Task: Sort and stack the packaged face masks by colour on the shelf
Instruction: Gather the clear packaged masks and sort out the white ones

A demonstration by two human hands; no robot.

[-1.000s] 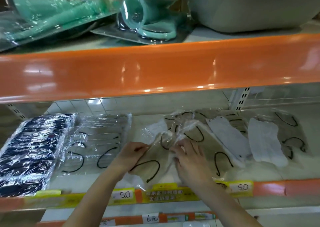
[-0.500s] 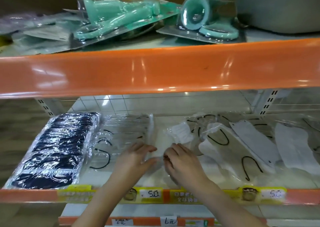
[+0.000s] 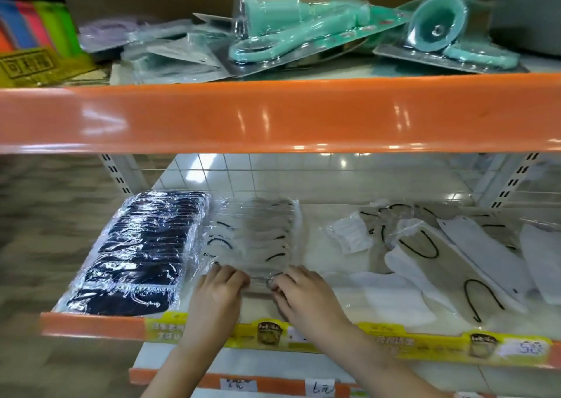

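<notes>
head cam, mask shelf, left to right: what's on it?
Stack of dark navy masks → row of clear-wrapped beige masks, with the left hand and right hand at its front edge → small white mask pack → loose heap of beige and white masks.

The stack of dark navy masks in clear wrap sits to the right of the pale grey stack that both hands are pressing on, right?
Not quite. In the head view, the stack of dark navy masks in clear wrap sits to the left of the pale grey stack, at the shelf's left end. The rest holds: the left hand and right hand both rest on the front of that grey stack.
</notes>
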